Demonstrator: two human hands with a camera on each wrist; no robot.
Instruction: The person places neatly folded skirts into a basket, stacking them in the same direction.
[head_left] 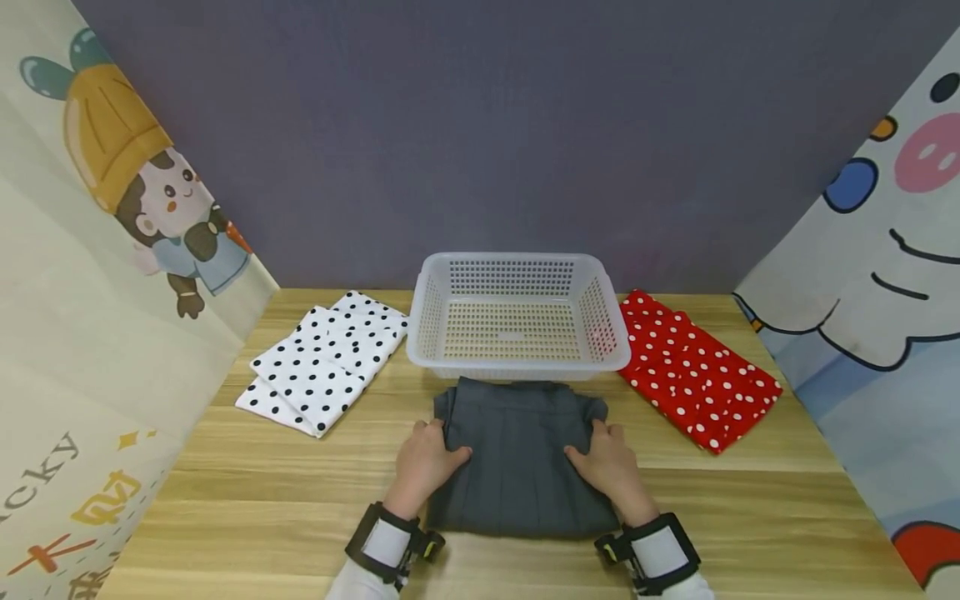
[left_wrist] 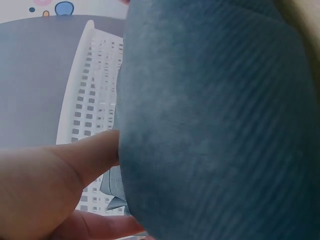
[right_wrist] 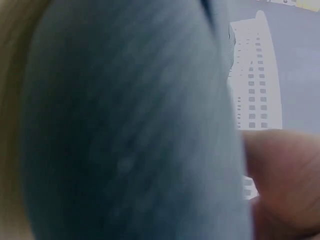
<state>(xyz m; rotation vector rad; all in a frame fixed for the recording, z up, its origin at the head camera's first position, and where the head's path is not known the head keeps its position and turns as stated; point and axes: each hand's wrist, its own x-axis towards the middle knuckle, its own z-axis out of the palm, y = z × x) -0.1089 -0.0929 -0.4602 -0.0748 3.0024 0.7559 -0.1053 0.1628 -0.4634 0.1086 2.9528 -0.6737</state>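
A dark grey pleated skirt (head_left: 523, 467) hangs between both hands, just in front of the basket. My left hand (head_left: 426, 467) pinches its left side, thumb laid over the front and the other fingers at the edge. On the opposite side my right hand (head_left: 611, 471) grips it the same way. Close up in the left wrist view, the skirt's ribbed cloth (left_wrist: 215, 120) bulges past the thumb and covers most of the picture. The cloth (right_wrist: 130, 125) likewise fills the right wrist view, hiding most of the right fingers.
A white plastic basket (head_left: 517, 367) with perforated walls stands behind the skirt, nothing inside it. Folded white cloth with black dots (head_left: 326, 358) lies to its left, folded red cloth with white dots (head_left: 693, 367) to its right. A grey panel (head_left: 495, 142) rises behind the wooden table (head_left: 750, 517).
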